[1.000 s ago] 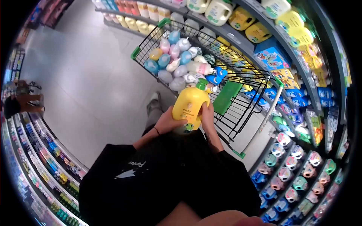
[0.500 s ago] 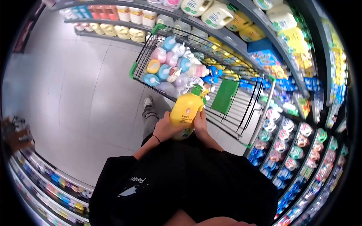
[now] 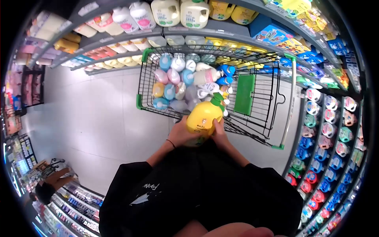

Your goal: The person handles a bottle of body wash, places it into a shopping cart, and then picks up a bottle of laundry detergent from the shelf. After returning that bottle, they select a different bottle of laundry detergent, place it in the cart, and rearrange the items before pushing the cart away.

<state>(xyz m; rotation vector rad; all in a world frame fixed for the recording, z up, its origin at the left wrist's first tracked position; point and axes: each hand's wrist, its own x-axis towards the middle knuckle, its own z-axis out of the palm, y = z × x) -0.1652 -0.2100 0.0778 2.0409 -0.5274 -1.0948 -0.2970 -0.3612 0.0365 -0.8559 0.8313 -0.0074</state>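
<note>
Both my hands grip a yellow jug [image 3: 203, 117] with a green cap, held upright in front of my body. My left hand [image 3: 182, 133] wraps its left side, and my right hand [image 3: 219, 133] holds its right side by the handle. A second container shows partly beneath the jug, its shape mostly hidden. Just beyond stands a black wire shopping cart [image 3: 139, 101] with green corners. Blue, pink, purple and white bottles [image 3: 173, 75] fill its left part, and a green panel [image 3: 245, 94] is at its right.
Shelves [image 3: 225, 28] with jugs and bottles run behind the cart. More racks of bottles [image 3: 327, 146] stand at the right. At the lower left, a person [image 3: 49, 189] is beside another shelf. Grey tiled floor [image 3: 94, 126] spreads left of the cart.
The view has turned, so the cart sits more level and more of the upper shelves shows. The jug stays in both hands and appears slightly farther right.
</note>
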